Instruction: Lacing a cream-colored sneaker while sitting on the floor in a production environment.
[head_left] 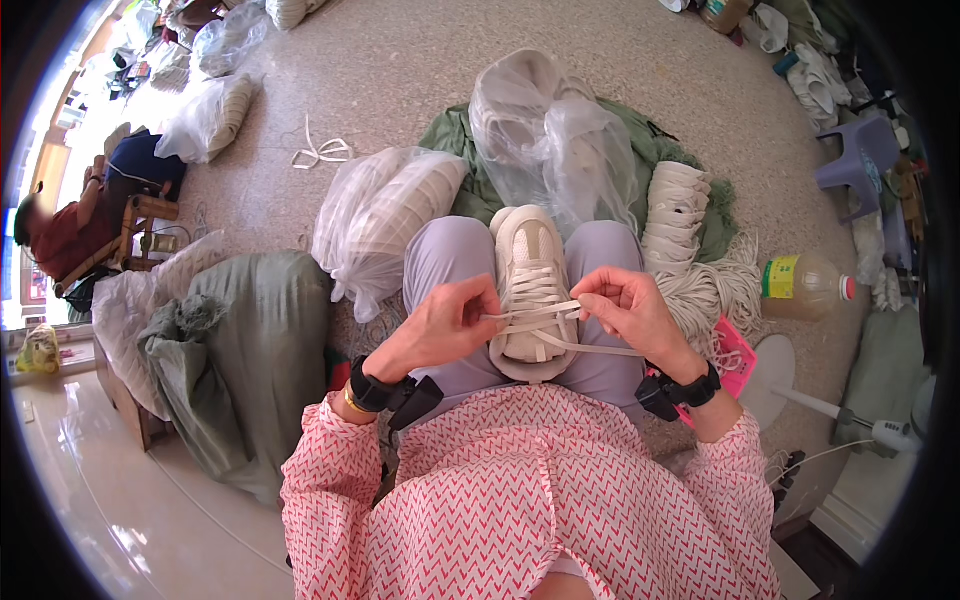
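A cream-white sneaker [528,255] rests between my knees, its toe pointing away from me. Pale laces [540,320] criss-cross its front, and loose lengths run sideways over the tongue. At the left of the shoe, my left hand [452,318] pinches one strand of lace between thumb and fingertips. My right hand [628,312], on the other side, grips another part of the lace, with a loose end trailing below it. Strands stretch between the two hands across the shoe. The sole is hidden.
Plastic bags of shoes [390,215] lie ahead, some on green cloth [450,135]. Bundled white laces [680,215] and a pink basket [738,360] are on my right, near a bottle [805,288]. A green sack [260,360] stands left. Another person [75,230] sits far left.
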